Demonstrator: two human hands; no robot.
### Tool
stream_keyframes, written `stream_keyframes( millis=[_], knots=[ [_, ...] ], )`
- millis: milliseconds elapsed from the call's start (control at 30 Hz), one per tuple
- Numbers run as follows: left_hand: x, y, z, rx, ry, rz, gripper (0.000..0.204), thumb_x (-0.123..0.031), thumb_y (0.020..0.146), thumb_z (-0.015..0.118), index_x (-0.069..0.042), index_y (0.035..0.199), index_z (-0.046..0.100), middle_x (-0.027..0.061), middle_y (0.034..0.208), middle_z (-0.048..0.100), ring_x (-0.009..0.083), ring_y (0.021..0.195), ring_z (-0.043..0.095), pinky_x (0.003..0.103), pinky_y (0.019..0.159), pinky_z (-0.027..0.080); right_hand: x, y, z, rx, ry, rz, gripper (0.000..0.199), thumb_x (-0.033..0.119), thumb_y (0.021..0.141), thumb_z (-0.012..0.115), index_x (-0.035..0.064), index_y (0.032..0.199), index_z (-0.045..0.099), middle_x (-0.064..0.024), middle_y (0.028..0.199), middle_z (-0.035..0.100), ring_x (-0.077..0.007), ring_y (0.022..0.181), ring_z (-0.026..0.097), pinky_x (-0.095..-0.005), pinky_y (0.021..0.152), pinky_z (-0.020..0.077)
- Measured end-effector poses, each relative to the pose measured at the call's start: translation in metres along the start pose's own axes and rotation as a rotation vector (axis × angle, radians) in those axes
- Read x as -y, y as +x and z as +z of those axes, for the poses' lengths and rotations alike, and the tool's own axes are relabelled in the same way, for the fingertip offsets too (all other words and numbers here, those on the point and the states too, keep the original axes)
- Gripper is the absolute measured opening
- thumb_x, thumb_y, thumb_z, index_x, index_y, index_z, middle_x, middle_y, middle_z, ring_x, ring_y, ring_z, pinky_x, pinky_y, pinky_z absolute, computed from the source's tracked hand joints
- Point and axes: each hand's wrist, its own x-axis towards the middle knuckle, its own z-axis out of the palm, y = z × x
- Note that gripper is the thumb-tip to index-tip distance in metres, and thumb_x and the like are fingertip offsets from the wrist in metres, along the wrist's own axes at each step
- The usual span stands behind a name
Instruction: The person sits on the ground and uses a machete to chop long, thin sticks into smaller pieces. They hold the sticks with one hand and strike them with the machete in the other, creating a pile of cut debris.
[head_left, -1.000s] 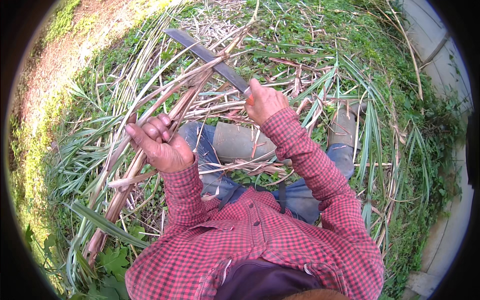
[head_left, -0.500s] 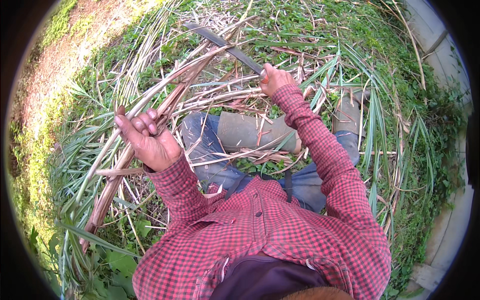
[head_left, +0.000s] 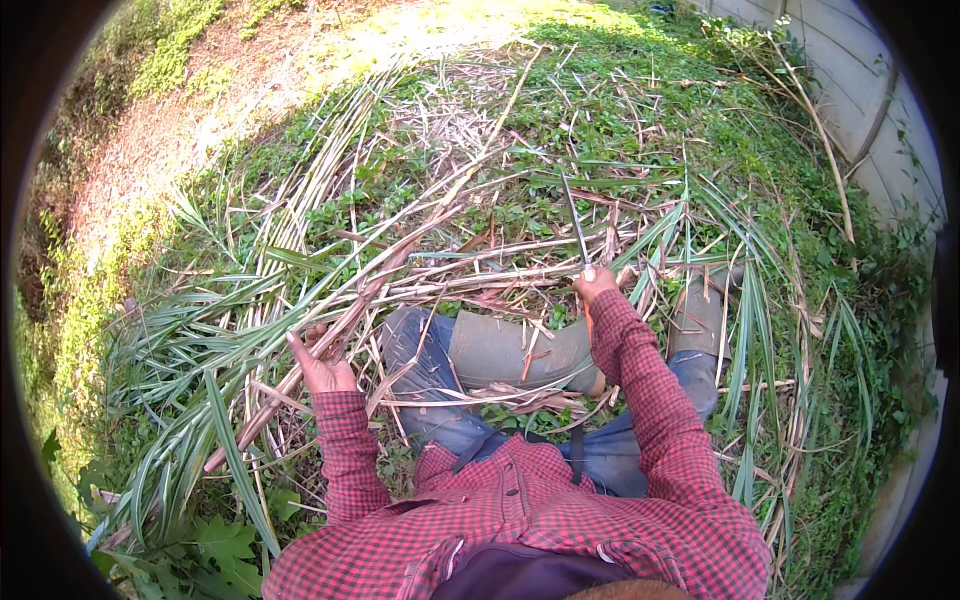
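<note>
When viewed from the head camera, the left grip [head_left: 328, 370] is positioned at the lower portion of a bundle of dry stalks [head_left: 377, 284], palm turned upward, with the thumb extended and the other fingers curled. Because the stalks partly cover those fingers, it cannot be told whether this grip is clamped on the bundle or merely supports it. The bundle runs diagonally from the upper middle, past the thumb and palm, to the lower left. The right grip [head_left: 597, 283] is clamped on the handle of a long-bladed knife [head_left: 574, 218]. The blade projects forward from the fist, shows almost edge-on, and lies to the right of the bundle, well apart from the left grip.

The work surface is shaded ground covered with low green weeds [head_left: 655, 130] and straw-coloured litter [head_left: 455, 118]. Long green leaves [head_left: 226, 428] lie to the left, beside the bundle; others spread at the right. Between the two forearms are blue trousers [head_left: 435, 422] and a grey-green boot [head_left: 515, 350]. A pale panelled wall [head_left: 830, 75] borders the right side. Sunlit reddish soil [head_left: 150, 165] occupies the upper left.
</note>
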Motion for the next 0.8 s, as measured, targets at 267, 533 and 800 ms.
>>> stream_keyframes(
  millis=[267,533,800],
  knots=[
    [0.073,-0.06,-0.095,-0.251,0.194,-0.696,0.06,-0.051,0.088,0.037,-0.001,0.121,0.036,0.0171,0.109,0.048,0.0268,0.102,0.05,0.041,0.086,0.047,-0.076,-0.055,-0.017,0.286,0.442,0.16,0.017,0.006,0.068,0.063,0.0022,0.079,0.051,-0.0057,0.055,0.051,-0.0176,0.039,0.05,-0.0296,0.036,0.0434],
    [0.028,-0.111,-0.073,0.55,0.921,-0.906,0.046,-0.038,0.089,0.043,0.002,0.109,0.052,0.0086,0.084,0.061,0.0196,0.071,0.061,0.031,0.067,0.051,-0.083,-0.112,0.017,0.469,0.559,0.171,0.023,0.008,0.072,0.064,0.0021,0.091,0.052,-0.0044,0.061,0.053,-0.013,0.043,0.05,-0.0252,0.039,0.0417],
    [0.036,-0.074,-0.025,0.942,2.162,0.52,0.067,-0.028,0.066,0.069,-0.012,0.125,0.041,0.0163,0.114,0.047,0.0317,0.107,0.044,0.042,0.09,0.038,-0.124,-0.124,0.017,0.424,0.708,0.154,0.024,0.004,0.072,0.061,0.0014,0.094,0.051,-0.0052,0.064,0.054,-0.0128,0.05,0.053,-0.0251,0.044,0.0424]
  ],
)
